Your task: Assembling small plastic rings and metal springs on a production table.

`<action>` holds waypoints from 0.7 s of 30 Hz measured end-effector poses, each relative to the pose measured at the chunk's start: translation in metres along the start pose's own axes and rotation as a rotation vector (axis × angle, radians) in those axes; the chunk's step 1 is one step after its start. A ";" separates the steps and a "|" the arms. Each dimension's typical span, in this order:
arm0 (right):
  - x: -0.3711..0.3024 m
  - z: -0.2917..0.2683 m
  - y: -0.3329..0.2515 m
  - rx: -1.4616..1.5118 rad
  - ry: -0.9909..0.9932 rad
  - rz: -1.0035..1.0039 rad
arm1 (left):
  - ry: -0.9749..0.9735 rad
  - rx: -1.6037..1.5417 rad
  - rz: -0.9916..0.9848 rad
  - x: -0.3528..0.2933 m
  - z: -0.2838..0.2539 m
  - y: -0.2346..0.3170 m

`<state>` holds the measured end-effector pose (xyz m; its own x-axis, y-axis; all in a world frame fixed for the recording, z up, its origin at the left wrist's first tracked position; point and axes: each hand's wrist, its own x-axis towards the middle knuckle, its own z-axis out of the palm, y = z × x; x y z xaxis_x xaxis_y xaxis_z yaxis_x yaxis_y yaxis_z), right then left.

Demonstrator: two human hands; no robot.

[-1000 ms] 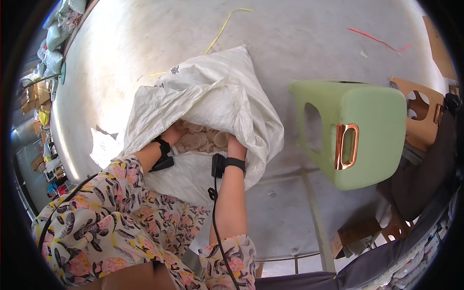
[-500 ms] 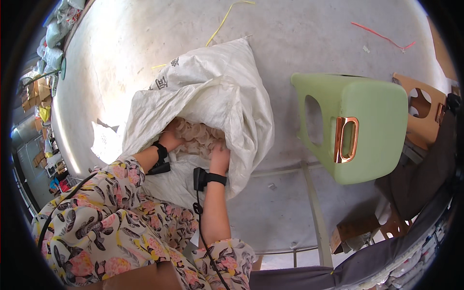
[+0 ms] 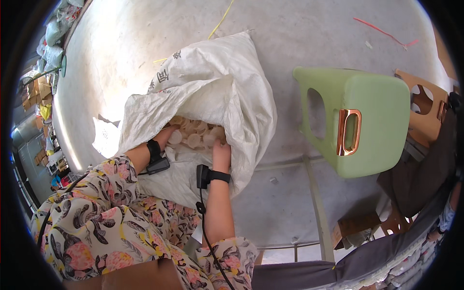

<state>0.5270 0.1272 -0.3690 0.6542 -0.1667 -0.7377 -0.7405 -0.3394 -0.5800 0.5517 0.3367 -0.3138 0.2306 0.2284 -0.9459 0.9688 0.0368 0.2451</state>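
A large white woven sack (image 3: 251, 96) lies on the floor with its mouth toward me. Inside the mouth is a heap of small round translucent whitish pieces (image 3: 193, 139), cup-like or cap-like in shape. My left hand (image 3: 166, 135) reaches in at the left side of the pile, its fingers partly hidden by the sack's edge and the pieces. At the pile's right side, my right hand (image 3: 222, 153) is in the opening, touching the pieces, its fingertips hidden among them. Both wrists wear black straps with small black boxes.
A green plastic stool (image 3: 372, 123) with a copper-coloured handle lies on its side to the right, beside a tan stool (image 3: 425, 111). A metal frame bar (image 3: 316, 208) and dark cloth (image 3: 299, 276) are nearer. Yellow (image 3: 221, 19) and red strips (image 3: 384, 33) lie on the floor.
The round pieces in the sack mouth have shifted, now showing round faces. My left hand has moved slightly left, my right hand barely. A person's arm now shows at the far right edge.
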 end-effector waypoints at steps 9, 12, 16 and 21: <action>-0.003 0.011 -0.002 0.029 0.055 -0.056 | -0.149 0.231 -0.121 -0.005 0.035 0.010; 0.002 0.004 0.000 0.012 0.030 -0.044 | 0.045 0.097 -0.157 -0.020 0.054 0.014; 0.014 -0.012 -0.008 0.240 -0.152 0.024 | 0.070 -0.071 -0.138 -0.005 0.019 -0.004; 0.022 0.002 0.022 0.362 -0.246 0.191 | 0.084 0.074 -0.178 0.022 0.024 -0.011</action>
<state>0.5245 0.1179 -0.3988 0.4775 0.0445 -0.8775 -0.8786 0.0272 -0.4767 0.5480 0.3181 -0.3424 0.0494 0.3054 -0.9509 0.9984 0.0128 0.0559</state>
